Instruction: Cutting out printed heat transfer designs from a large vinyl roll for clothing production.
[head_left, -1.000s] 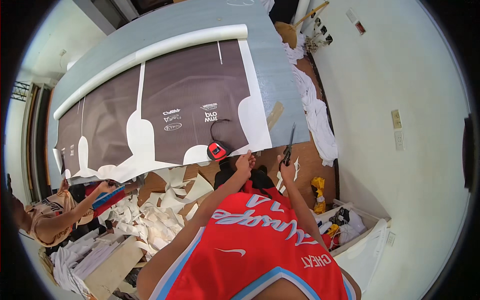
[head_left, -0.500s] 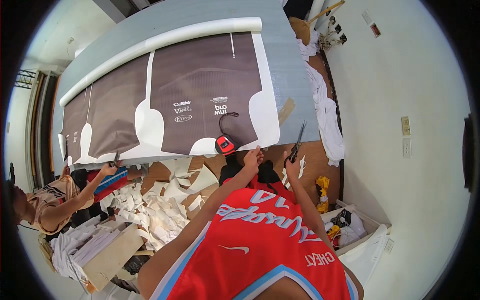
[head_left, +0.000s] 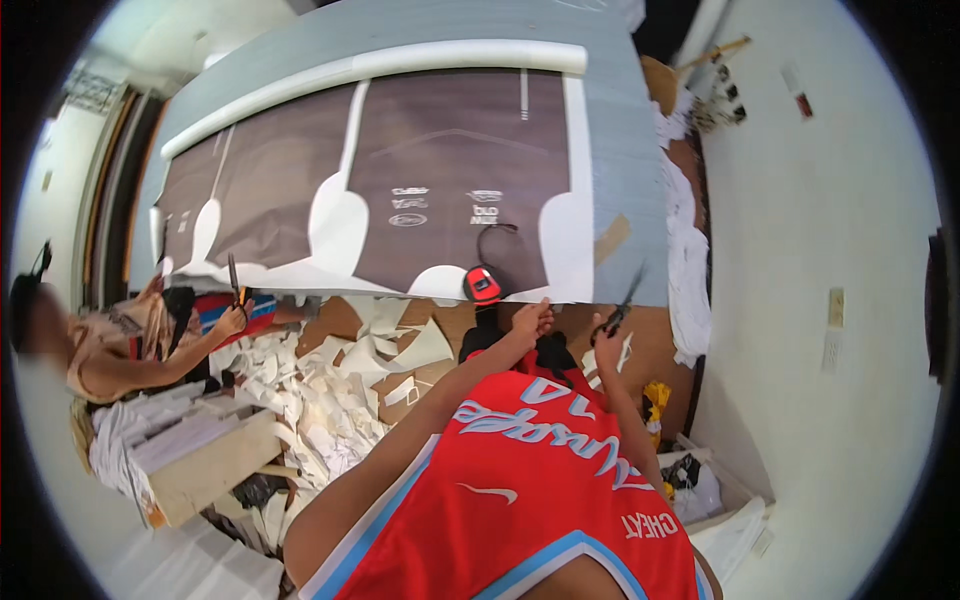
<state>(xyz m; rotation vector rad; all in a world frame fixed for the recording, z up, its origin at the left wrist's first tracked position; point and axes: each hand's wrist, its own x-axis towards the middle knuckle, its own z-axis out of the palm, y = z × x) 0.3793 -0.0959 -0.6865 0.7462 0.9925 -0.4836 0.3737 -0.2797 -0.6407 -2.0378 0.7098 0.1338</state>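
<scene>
My left hand (head_left: pixel 532 320) is pinched narrow on the near edge of the printed sheet (head_left: pixel 455 150), close to its right corner. My right hand (head_left: pixel 606 346), at 4 o'clock from my left, is curled around the handles of dark scissors (head_left: pixel 614 318); their blades point to 1 o'clock, beyond the sheet's right edge, and blur hides how far apart they are.

From my left hand, the sheet spreads toward 11 o'clock across the blue-grey table (head_left: pixel 625 130), dark brown with white margins, its far side ending at a long white roll (head_left: pixel 400 62). A red-and-black tape measure (head_left: pixel 483 285) rests on its near edge at 10 o'clock. Pale scraps (head_left: pixel 325 410) cover the floor at 8 o'clock; at 9 o'clock a co-worker (head_left: pixel 125 350) grips another pair of scissors (head_left: pixel 237 285).
</scene>
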